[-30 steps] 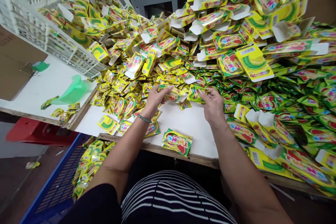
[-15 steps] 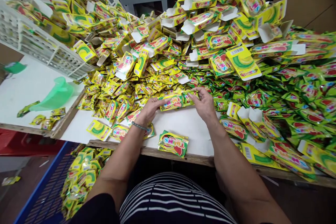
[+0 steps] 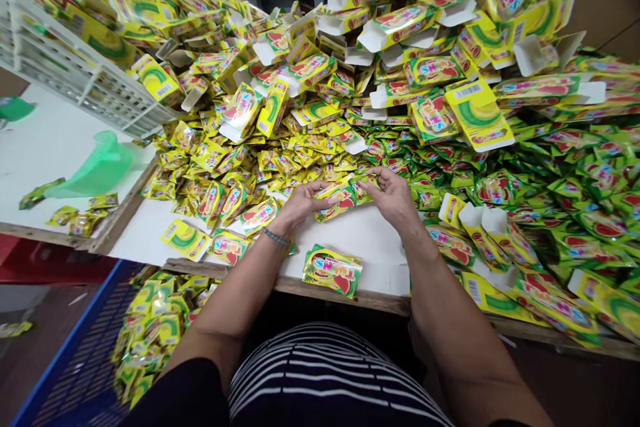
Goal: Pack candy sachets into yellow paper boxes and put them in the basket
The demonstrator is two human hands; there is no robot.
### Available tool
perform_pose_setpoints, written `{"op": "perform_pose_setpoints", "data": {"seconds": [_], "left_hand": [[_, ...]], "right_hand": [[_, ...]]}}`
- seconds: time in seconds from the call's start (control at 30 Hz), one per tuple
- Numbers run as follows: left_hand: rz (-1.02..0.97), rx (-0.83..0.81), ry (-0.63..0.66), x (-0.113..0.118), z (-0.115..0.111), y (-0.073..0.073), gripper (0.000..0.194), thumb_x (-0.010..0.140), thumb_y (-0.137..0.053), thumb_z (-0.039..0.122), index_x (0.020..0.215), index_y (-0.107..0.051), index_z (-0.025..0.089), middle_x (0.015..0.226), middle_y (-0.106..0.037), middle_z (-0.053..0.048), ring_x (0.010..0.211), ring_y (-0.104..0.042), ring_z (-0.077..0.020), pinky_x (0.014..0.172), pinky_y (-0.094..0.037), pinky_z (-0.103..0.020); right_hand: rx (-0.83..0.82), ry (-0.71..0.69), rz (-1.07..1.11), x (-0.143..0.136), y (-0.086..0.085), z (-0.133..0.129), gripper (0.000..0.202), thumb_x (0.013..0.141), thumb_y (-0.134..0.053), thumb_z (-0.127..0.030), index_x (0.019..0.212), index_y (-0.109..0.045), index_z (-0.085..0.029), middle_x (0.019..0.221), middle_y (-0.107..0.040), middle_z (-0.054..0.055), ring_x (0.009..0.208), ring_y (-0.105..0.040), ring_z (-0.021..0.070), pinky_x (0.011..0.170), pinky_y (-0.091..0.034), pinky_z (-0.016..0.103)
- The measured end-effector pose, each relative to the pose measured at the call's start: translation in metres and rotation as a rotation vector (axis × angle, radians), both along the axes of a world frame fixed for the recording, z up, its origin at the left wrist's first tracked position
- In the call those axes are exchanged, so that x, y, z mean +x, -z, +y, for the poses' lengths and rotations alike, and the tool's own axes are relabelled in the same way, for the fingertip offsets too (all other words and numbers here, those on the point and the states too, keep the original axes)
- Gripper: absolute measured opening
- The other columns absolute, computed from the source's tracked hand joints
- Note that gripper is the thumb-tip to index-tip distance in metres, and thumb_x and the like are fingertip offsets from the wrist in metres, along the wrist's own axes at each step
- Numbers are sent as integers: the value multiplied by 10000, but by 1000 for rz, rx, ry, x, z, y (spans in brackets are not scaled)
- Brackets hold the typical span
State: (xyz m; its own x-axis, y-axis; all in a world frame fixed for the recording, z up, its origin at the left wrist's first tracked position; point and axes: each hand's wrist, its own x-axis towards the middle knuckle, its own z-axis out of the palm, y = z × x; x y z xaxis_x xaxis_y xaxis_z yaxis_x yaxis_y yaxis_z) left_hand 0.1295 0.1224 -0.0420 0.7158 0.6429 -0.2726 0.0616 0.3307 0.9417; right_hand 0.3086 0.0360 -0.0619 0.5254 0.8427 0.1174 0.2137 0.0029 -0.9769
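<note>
the carton [image 3: 333, 207] is held above the white counter [image 3: 377, 240], near the middle of the frame, tilted a little, its right end meeting a green packet [image 3: 367, 188]. the left grip [image 3: 300, 205] is closed, thumb on the printed face and fingers behind, pinching the carton at its left end. the right grip [image 3: 397, 199] is nearly closed too, with thumb and fingers on the green packet.

i'd expect the carton to be light and thin-walled, stiff along its folds but easy to crush if squeezed across the broad face, so it is best taken by the narrow sides or near an end. the packet looks soft and glossy, likely a bit slippery; a light pinch near its seam should do.

for room, a strip of white surface shows just below the grips. it ends at the wooden edge [image 3: 350, 297], where a small stack of cartons [image 3: 333, 271] lies close to the drop. past the carton, yellow packets [image 3: 210, 153] and green packets [image 3: 500, 190] heap up, with a loose pile of open cartons [image 3: 433, 70] above, which could slide if nudged. lower left, a blue basket [image 3: 75, 353] sits beneath the edge.
</note>
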Motion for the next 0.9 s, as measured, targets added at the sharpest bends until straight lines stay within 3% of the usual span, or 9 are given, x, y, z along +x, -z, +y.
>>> {"op": "perform_pose_setpoints", "data": {"seconds": [0.13, 0.23, 0.33, 0.43, 0.63, 0.77, 0.9], "left_hand": [[9, -23, 23, 3, -6, 2, 473, 431, -908, 282, 823, -697, 119, 793, -692, -7, 688, -596, -107, 720, -461, -252], [-4, -69, 53, 5, -10, 2, 514, 415, -914, 276, 855, -703, 113, 799, -707, -17, 689, -608, -108, 734, -473, -258], [-23, -112, 7, 6, -10, -1, 533, 419, -915, 286, 876, -705, 111, 796, -714, -26, 650, -608, -105, 680, -473, -250], [-12, -102, -57, 6, -10, -2, 494, 431, -912, 283, 843, -703, 110, 734, -696, -8, 586, -580, -88, 607, -440, -228], [-49, -91, -61, 7, -12, -1, 452, 452, -903, 275, 832, -715, 120, 724, -694, -1, 603, -588, -97, 628, -443, -240], [-113, -103, -102, 9, -14, 2, 451, 475, -892, 317, 835, -708, 116, 727, -689, 1, 609, -588, -94, 649, -450, -243], [-140, -97, -228, 10, -14, 2, 494, 551, -864, 359, 934, -643, 138, 742, -692, -6, 600, -605, -109, 605, -463, -237]], "right_hand": [[16, -95, -68, -8, 0, 0, 285, 722, -688, -465, 856, -679, -214, 788, -654, 13, 737, -584, 175, 715, -460, 325], [49, -48, -55, -13, -1, 1, 357, 703, -707, -492, 918, -690, -207, 929, -687, 53, 820, -614, 195, 775, -482, 349], [41, 44, -58, -16, -4, -1, 351, 717, -693, -525, 836, -680, -195, 800, -687, 45, 717, -598, 185, 712, -482, 343], [28, 36, -253, -19, -7, -3, 280, 773, -664, -489, 718, -682, -215, 714, -675, 30, 694, -571, 188, 700, -467, 344], [90, 68, -450, -26, -4, -5, 274, 850, -589, -456, 748, -736, -247, 1004, -670, 82, 1058, -523, 263, 958, -410, 455], [50, -94, -392, -31, -6, -6, 413, 912, -471, -494, 705, -728, -246, 1087, -640, 79, 1125, -500, 264, 1029, -354, 485], [149, -58, -84, -35, -5, -3, 341, 865, -554, -528, 1010, -686, -250, 1050, -653, 63, 1024, -581, 226, 958, -453, 427]]}}
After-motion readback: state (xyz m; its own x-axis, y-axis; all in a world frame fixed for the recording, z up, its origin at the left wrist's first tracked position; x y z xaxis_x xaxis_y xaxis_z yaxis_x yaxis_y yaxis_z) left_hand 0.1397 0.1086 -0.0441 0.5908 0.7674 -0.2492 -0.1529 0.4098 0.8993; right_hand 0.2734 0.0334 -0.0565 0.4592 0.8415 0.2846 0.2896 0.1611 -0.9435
